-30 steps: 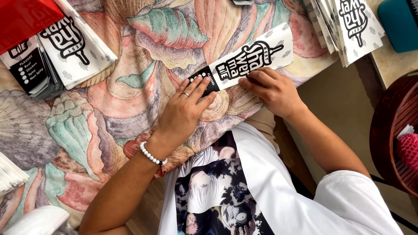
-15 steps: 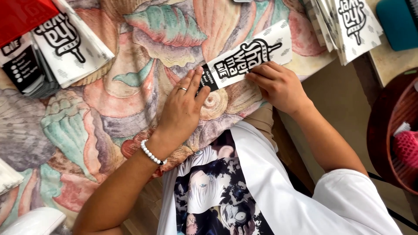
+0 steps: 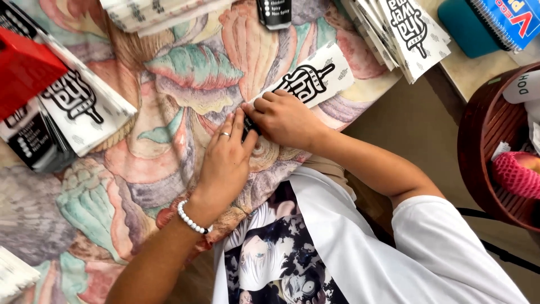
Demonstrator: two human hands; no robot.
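On top of a shell-patterned cloth in pink, teal and cream (image 3: 169,112), lying flat: one white paper sleeve with bold black lettering and a black end (image 3: 306,79), slanted up toward the right. Left hand (image 3: 225,160) palm down, fingers straight and pressed on the sleeve's black lower end, ringed finger extended, closed around nothing. Right hand (image 3: 284,118) curled over the same lower end, fingertips pinching the paper edge, touching the left hand's fingers. White bead bracelet (image 3: 191,220) around the left wrist. Farther left, a fanned stack of identical white-and-black paper sleeves (image 3: 84,110), partly under a red box (image 3: 25,70). Up top, another pile of white printed sleeves (image 3: 152,11) and one black card (image 3: 274,12). Upper right, a further stack of white sleeves (image 3: 408,31) overhanging the table edge, beside a teal case (image 3: 464,28) with a blue spiral notebook (image 3: 506,19) upon it. Far right, a dark brown woven basket (image 3: 484,152).
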